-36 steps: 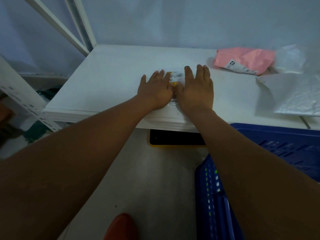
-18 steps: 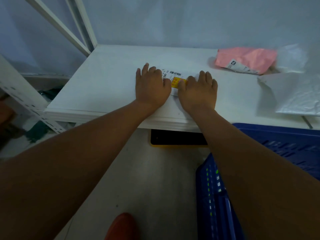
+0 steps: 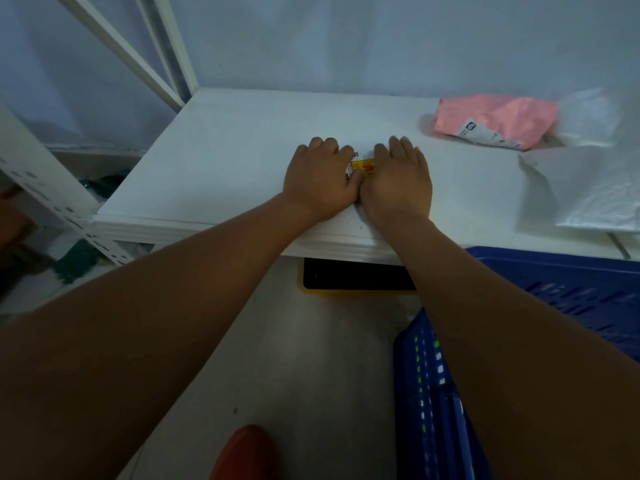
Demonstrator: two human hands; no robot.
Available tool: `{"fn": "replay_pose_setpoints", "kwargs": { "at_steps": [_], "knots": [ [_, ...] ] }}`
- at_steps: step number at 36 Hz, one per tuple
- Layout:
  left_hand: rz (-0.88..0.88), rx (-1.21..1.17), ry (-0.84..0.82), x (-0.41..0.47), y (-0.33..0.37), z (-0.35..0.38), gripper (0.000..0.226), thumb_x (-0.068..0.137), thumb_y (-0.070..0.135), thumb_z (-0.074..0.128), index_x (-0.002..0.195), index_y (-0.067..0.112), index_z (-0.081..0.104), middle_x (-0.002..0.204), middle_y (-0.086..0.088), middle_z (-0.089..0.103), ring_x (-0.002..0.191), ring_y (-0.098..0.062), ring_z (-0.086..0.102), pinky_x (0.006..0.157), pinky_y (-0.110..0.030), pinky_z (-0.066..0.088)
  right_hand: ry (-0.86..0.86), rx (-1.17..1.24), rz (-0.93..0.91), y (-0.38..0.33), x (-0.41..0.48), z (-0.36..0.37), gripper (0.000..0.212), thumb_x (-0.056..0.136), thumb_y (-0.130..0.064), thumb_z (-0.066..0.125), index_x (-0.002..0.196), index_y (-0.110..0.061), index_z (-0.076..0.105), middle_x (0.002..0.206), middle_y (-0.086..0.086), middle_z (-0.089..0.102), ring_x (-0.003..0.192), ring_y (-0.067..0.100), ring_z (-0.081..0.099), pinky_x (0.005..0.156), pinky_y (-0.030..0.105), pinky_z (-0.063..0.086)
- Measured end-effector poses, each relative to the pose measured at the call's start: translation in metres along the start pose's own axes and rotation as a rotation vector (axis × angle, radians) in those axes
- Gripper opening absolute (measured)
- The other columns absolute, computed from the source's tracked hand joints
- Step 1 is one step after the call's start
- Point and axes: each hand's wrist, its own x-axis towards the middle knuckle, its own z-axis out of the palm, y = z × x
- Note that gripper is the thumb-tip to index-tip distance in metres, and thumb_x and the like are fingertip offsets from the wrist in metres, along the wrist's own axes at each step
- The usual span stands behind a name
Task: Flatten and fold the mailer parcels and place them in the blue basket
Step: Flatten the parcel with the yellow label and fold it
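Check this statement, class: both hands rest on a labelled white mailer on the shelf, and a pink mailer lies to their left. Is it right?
Not quite. The head view shows the pink mailer lying to the right of the hands, not the left. The rest holds: the left hand and right hand rest on the labelled white mailer on the white shelf.

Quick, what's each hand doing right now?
Left hand: open, pressing down on the small white plastic mailer with a yellow label.
Right hand: open, pressing the same mailer.
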Motion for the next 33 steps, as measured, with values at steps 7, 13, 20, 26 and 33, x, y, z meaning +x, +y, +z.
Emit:
{"fn": "replay_pose_setpoints", "kwargs": {
  "at_steps": [7,13,20,26,33],
  "knots": [
    [0.027,-0.194,-0.284,0.0053,0.0009,0.0012,0.053,0.107,0.040,0.021,0.157,0.023,0.023,0.164,-0.005,0.022,0.152,-0.020,0.013,0.123,-0.044,0.010,-0.122,0.108,0.001,-0.0001,-0.0013,0.0003,0.054,0.105,-0.033,0.021,0.156,-0.016,0.024,0.161,0.012,0.028,0.151,0.026,0.017,0.124,0.040,0.010],
    [0.015,-0.146,-0.352,0.0058,-0.0001,-0.0012,0.054,0.107,0.041,0.012,0.158,0.025,0.014,0.166,-0.001,0.008,0.153,-0.015,0.004,0.124,-0.041,0.002,-0.258,0.003,0.065,-0.0033,0.0031,0.0022,0.058,0.105,-0.041,0.007,0.158,-0.020,0.016,0.166,0.007,0.011,0.153,0.022,0.004,0.124,0.044,0.001],
    [-0.098,-0.087,-0.358,0.0050,0.0023,0.0024,0.054,0.106,0.046,0.009,0.158,0.031,0.009,0.167,0.000,0.002,0.153,-0.018,-0.002,0.124,-0.043,-0.001,-0.276,-0.071,0.175,-0.0069,0.0029,0.0009,0.058,0.103,-0.039,0.011,0.159,-0.024,0.011,0.167,0.006,0.002,0.153,0.023,-0.003,0.123,0.046,-0.003],
    [-0.197,-0.042,-0.341,0.0048,0.0024,0.0046,0.058,0.104,0.047,0.012,0.159,0.027,0.007,0.167,-0.001,0.001,0.153,-0.019,-0.004,0.123,-0.048,-0.003,-0.234,-0.081,0.289,-0.0083,0.0026,0.0029,0.060,0.102,-0.041,0.016,0.158,-0.020,0.014,0.166,0.008,0.005,0.153,0.025,0.000,0.122,0.049,-0.002],
    [-0.206,-0.069,-0.339,0.0038,0.0006,0.0044,0.061,0.104,0.049,0.012,0.159,0.024,0.007,0.167,-0.003,0.001,0.153,-0.019,-0.003,0.123,-0.049,-0.002,-0.227,-0.056,0.308,-0.0081,0.0037,0.0034,0.061,0.103,-0.041,0.017,0.158,-0.014,0.015,0.166,0.009,0.007,0.153,0.026,0.003,0.122,0.050,0.003]
  ]
}}
